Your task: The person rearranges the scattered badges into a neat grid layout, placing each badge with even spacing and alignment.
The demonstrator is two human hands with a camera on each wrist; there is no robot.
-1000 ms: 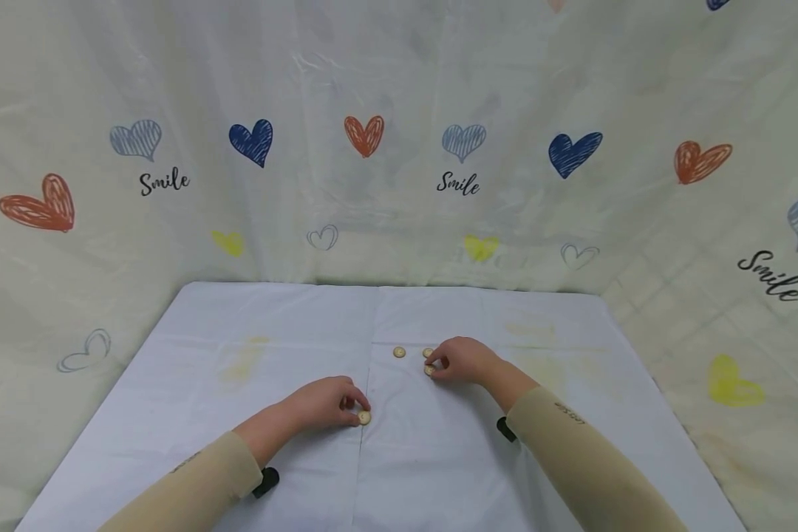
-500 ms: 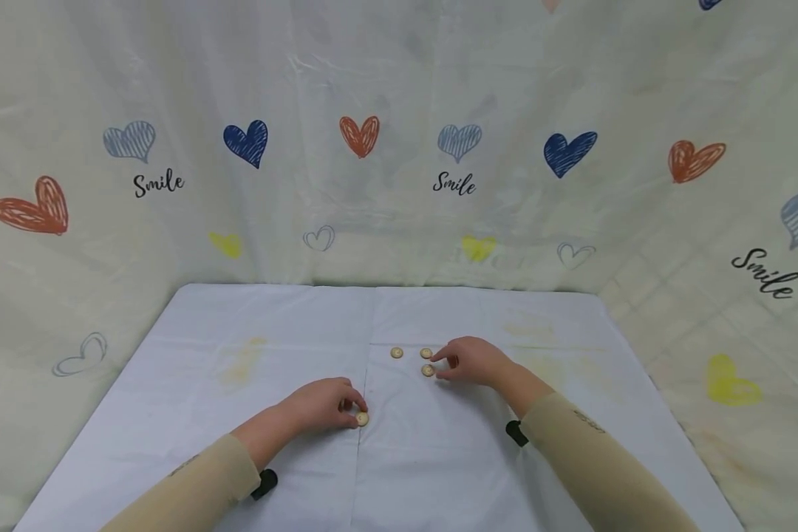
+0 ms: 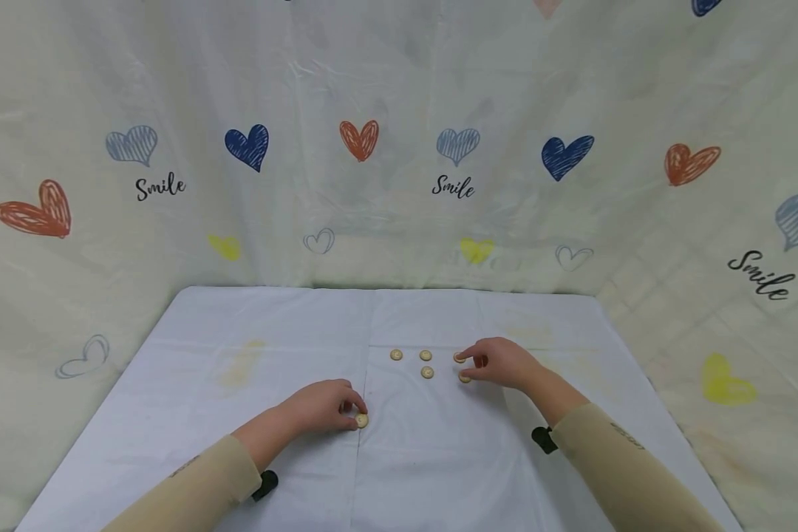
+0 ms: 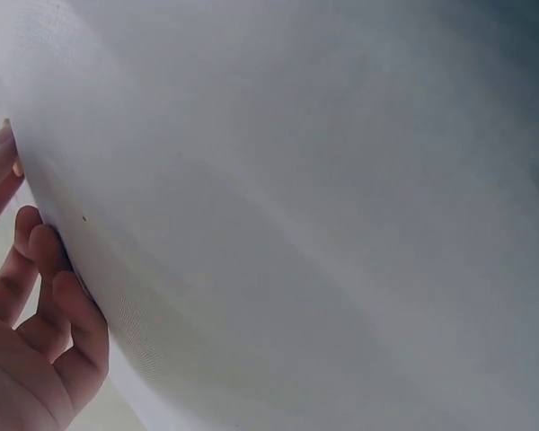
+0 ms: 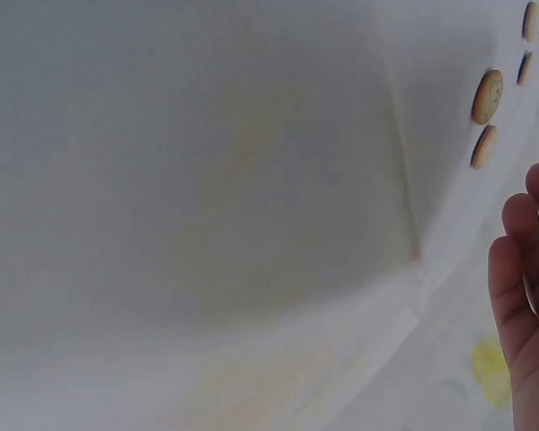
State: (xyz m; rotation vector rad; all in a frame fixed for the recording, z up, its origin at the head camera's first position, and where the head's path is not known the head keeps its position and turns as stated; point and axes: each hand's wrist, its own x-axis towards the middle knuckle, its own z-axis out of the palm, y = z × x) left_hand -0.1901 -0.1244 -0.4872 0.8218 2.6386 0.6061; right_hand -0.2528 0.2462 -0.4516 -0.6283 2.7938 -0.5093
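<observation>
Near the middle of the white table, my left hand point(image 3: 322, 406) pinches a small round wooden disc point(image 3: 362, 421) between thumb and index finger. In the left wrist view only a sliver of that disc point(image 4: 18, 168) shows between the fingers. Further back and to the right, my right hand point(image 3: 499, 362) has its index fingertip at one wooden disc point(image 3: 459, 357) and its thumb at another, nearer disc point(image 3: 465, 379); both are partly covered. The right wrist view shows these discs lying flat, one with small marks point(image 5: 488, 97), beside loosely bent fingers.
Left of my right hand lie three more discs: a back-left one point(image 3: 396, 355), a back-middle one point(image 3: 425, 355) and one just in front of it point(image 3: 427, 372). A creased white cloth point(image 3: 273, 318) covers the table. Behind hangs a curtain point(image 3: 399, 207) printed with hearts.
My right hand has left the two middle discs and moved right to two other discs, which now show under its fingertips. The left hand stays in place with its disc.
</observation>
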